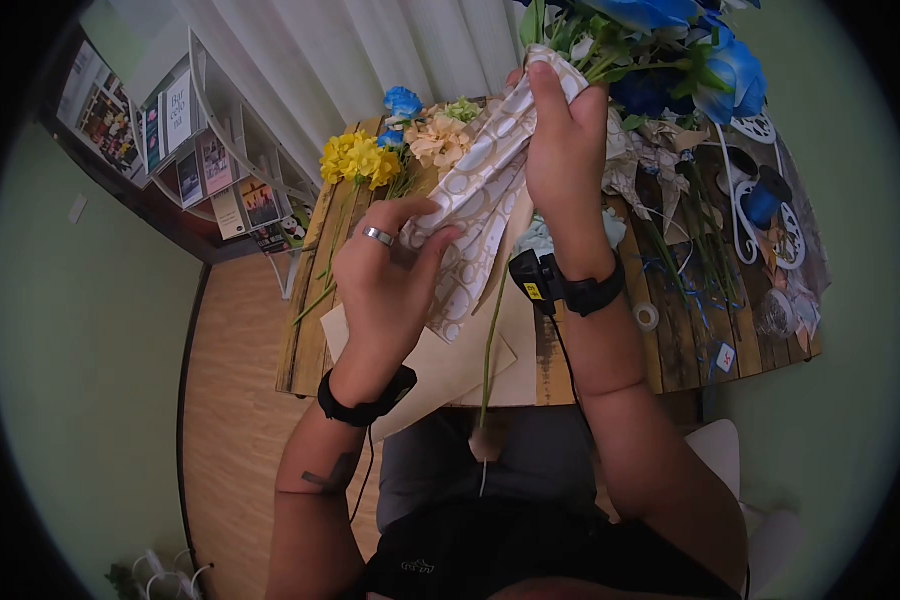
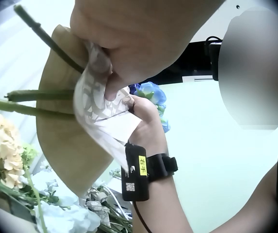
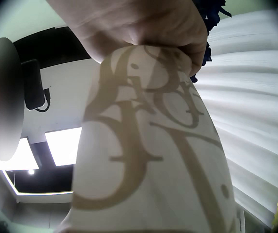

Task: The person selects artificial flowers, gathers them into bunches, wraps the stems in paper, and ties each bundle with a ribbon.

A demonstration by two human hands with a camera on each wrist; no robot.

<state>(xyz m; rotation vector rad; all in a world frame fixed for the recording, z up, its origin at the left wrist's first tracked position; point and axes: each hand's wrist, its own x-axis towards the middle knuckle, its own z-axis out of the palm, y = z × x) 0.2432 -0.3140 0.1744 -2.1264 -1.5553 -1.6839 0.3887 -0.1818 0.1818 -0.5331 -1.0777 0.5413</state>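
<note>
A bouquet of blue artificial flowers [image 1: 735, 80] with green leaves is at the upper right of the head view. White wrapping paper [image 1: 475, 200] with gold lettering runs round its stems; the right wrist view shows this lettering [image 3: 139, 145] close up. My right hand [image 1: 570, 150] grips the wrapped bouquet just below the blooms, thumb on top. Lower down, my left hand [image 1: 385, 275], with a ring on one finger, pinches the paper's edge. In the left wrist view, green stems [image 2: 42, 94] stick out past the paper, over a brown paper layer [image 2: 56, 141].
Yellow flowers [image 1: 360, 160] and peach flowers [image 1: 438, 138] lie on the wooden table [image 1: 570, 375] at left. Brown paper sheets [image 1: 425, 375] cover its front. A tape roll [image 1: 647, 317], a blue ribbon spool [image 1: 767, 197] and loose stems [image 1: 705, 240] are at right.
</note>
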